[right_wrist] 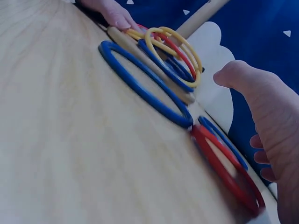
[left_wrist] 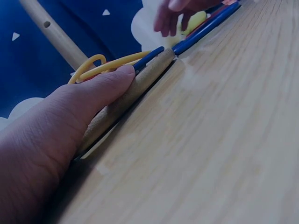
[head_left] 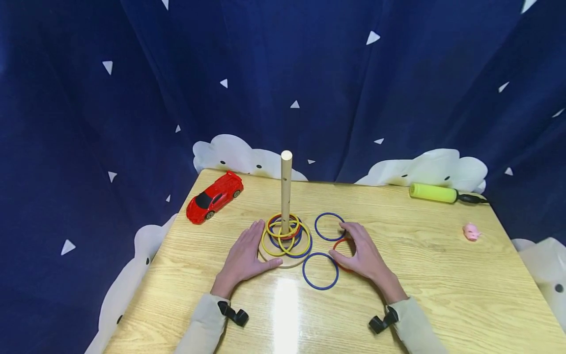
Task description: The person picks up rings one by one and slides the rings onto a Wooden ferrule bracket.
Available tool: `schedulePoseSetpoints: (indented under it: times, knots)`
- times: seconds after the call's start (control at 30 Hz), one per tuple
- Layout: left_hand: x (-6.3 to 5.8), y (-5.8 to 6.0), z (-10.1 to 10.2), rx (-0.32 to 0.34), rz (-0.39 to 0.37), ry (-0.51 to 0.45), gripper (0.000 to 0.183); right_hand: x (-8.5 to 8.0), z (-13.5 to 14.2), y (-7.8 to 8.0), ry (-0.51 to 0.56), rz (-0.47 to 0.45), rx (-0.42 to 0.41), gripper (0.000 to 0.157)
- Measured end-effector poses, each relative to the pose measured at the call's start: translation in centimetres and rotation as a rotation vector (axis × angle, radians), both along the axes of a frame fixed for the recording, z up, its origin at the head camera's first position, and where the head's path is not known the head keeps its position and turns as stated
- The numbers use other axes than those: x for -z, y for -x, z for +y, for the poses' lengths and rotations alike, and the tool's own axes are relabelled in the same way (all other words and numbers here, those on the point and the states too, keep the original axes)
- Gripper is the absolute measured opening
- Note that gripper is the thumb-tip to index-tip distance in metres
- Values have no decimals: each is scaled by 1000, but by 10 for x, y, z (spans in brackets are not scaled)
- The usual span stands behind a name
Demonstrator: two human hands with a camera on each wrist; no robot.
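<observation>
My left hand point(head_left: 247, 255) rests against the round wooden base point(head_left: 289, 263) of a ring-toss stand, with fingers straight along its left side. The thumb point(left_wrist: 110, 84) lies on its near rim. An upright wooden peg point(head_left: 286, 191) rises from the base. Several yellow, blue and red rings point(head_left: 264, 244) lie heaped round it. My right hand point(head_left: 362, 253) hovers over a red ring point(right_wrist: 224, 170), thumb and fingers spread, with nothing between them. One blue ring point(head_left: 321, 288) lies in front of the red one, another blue ring point(head_left: 329, 214) behind it.
A red toy car point(head_left: 215, 197) stands at the back left of the wooden table point(head_left: 442, 285). At the back right lie a yellow-green hand pump point(head_left: 433, 192) and a small pink pig toy point(head_left: 471, 232). A dark blue curtain point(head_left: 265, 49) hangs behind.
</observation>
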State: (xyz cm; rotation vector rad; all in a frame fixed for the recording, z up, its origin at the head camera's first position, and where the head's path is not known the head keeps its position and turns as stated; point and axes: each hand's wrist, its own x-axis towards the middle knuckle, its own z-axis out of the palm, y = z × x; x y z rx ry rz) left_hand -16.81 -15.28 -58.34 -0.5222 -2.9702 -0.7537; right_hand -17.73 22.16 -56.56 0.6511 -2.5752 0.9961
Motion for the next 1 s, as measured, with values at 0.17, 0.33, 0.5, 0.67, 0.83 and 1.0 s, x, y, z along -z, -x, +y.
schedulePoseSetpoints:
  times: [0.17,0.33,0.5,0.67,0.83,1.0]
  knots:
    - [-1,0,0,0,-14,2,127,5,15,-14,2,-72,50,94]
    - [0,2,-1,1,-3,9,127,11,29,-28,-31,-113,82,103]
    - [0,3,-1,1,0,12,127,14,35,-38,-104,-99,120,111]
    - [0,2,0,6,3,7,127,16,36,-42,-130,-76,151,104]
    - [0,1,0,6,1,11,127,16,37,-43,-121,-71,158,95]
    - [0,-1,0,1,0,9,127,17,37,-43,-125,-64,168,92]
